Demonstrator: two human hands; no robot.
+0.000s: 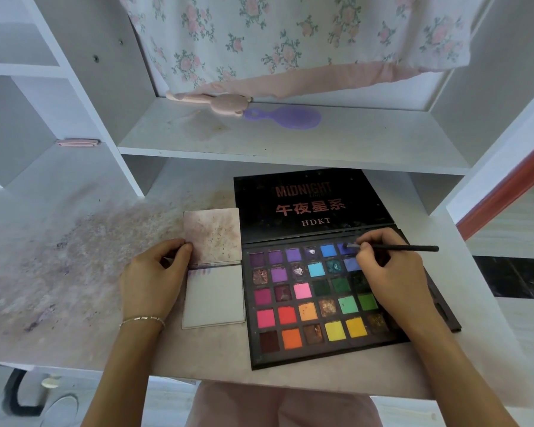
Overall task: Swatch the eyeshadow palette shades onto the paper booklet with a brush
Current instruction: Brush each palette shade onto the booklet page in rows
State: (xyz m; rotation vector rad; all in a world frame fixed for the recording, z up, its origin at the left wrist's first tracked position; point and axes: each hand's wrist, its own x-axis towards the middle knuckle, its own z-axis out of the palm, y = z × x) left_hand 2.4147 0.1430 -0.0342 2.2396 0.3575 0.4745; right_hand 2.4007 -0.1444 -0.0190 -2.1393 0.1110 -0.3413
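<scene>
The right hand [392,272] pinches the brush [395,248], tip on a blue pan of the palette [321,303]. The left hand [154,272] grips the booklet [213,300], just left of the palette on the bench [74,272].

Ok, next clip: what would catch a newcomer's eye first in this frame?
The open eyeshadow palette dominates, its grid of bright pans lying on the desk right of centre, black lid folded back. The right hand holds a thin black brush with its tip in a blue pan in the top row, while the left hand steadies the paper booklet just left of the palette. Behind, a purple hairbrush lies on the white shelf.
</scene>
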